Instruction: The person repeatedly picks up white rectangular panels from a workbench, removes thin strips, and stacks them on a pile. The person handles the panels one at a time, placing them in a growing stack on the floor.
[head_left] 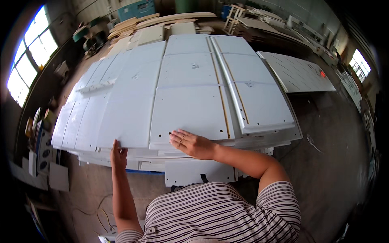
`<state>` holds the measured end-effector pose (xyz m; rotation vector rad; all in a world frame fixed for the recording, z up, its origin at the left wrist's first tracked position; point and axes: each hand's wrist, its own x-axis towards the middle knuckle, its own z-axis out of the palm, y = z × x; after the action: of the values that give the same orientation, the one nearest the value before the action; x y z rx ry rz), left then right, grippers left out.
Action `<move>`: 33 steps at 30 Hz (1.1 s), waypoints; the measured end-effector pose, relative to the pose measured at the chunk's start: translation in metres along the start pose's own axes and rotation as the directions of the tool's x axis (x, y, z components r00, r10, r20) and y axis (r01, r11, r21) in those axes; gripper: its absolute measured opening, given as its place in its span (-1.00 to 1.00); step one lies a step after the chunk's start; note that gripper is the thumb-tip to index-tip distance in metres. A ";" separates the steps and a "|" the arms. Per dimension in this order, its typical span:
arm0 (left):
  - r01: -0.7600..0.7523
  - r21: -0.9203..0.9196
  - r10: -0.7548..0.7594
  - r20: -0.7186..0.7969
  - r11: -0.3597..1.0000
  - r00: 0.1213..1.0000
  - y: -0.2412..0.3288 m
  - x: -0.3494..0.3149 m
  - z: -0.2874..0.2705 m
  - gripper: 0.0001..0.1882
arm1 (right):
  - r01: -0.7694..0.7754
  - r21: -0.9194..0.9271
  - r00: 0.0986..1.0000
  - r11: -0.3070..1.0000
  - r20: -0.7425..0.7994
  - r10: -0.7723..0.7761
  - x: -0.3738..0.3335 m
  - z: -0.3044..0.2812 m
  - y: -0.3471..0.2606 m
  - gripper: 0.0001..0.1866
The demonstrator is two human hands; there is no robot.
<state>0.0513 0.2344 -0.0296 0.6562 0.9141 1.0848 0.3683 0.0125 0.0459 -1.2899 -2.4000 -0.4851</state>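
Several long white panels lie side by side in stacks before me. My right hand (189, 144) rests flat, fingers outstretched, on the near end of a middle white panel (190, 109). Small dark holes run along that end, and a brown groove (219, 93) follows the panel's right side. At the near edge of the neighbouring white panel (127, 117) to the left, my left hand (118, 157) grips the rim, one finger on top. Its other fingers are partly hidden.
A grooved white panel (259, 97) lies on the right of the stack. Beyond it is another board (298, 73) with dark streaks. Timber boards (174, 18) are piled at the back. Speaker-like equipment with round openings (44, 154) stands at left, and cables (103, 212) lie on the floor.
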 end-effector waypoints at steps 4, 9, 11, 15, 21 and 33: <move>0.195 0.040 -0.197 0.054 0.980 0.979 -0.019 -0.038 0.007 -0.58 | -0.128 0.200 0.992 0.971 0.034 0.124 -0.011 -0.015 0.002 -0.50; 0.288 0.203 -0.348 0.408 0.936 0.844 -0.047 -0.133 0.090 -0.48 | -0.594 0.246 0.693 0.766 -0.326 0.642 -0.101 -0.082 0.086 -0.50; 0.329 0.178 -0.374 0.473 0.927 0.798 -0.066 -0.135 0.110 -0.47 | -0.873 0.080 0.409 0.482 -0.419 0.810 -0.186 -0.114 0.149 -0.52; 0.304 -0.102 -0.263 0.296 0.947 0.919 -0.093 -0.127 0.148 -0.55 | -0.974 -0.212 -0.028 -0.080 -0.239 0.971 -0.322 -0.158 0.206 -0.39; 0.157 0.001 -0.157 0.072 0.988 0.985 -0.096 -0.121 0.169 -0.66 | -0.962 0.195 -0.180 -0.191 0.076 0.981 -0.380 -0.130 0.245 -0.14; 0.085 -0.036 -0.089 -0.116 0.996 0.989 -0.096 -0.153 0.139 -0.66 | -0.943 0.317 -0.030 -0.104 0.231 0.973 -0.351 -0.172 0.178 -0.23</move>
<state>0.1876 0.0555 0.0043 0.5269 1.0161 1.0654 0.7257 -0.2264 0.0511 -2.2408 -0.6876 0.4312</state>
